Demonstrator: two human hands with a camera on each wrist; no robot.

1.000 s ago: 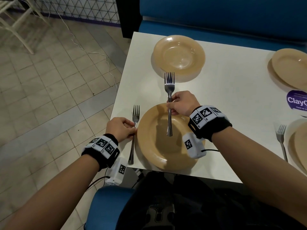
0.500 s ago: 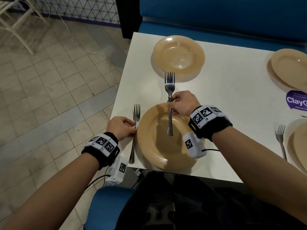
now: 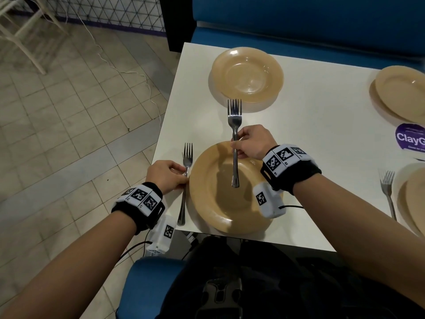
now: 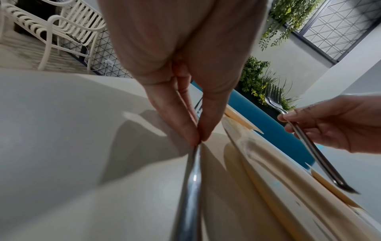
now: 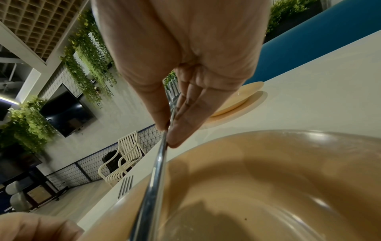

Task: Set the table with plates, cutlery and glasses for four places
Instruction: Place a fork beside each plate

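Fork (image 3: 185, 180) lay left of the near plate (image 3: 220, 210), pinched by the left hand (image 3: 166, 177). Right hand (image 3: 251, 141) pinched a 2nd fork (image 3: 234, 139) above that plate.

Layout of the white rectangular table (image 3: 322, 143): a tan round plate (image 3: 220, 203) at the near edge, a steel fork (image 3: 185, 180) lying just left of it. A second steel fork (image 3: 234, 139) is above this plate. Behind, a second tan plate (image 3: 247, 74); right, two further plates and a third fork (image 3: 388, 192).
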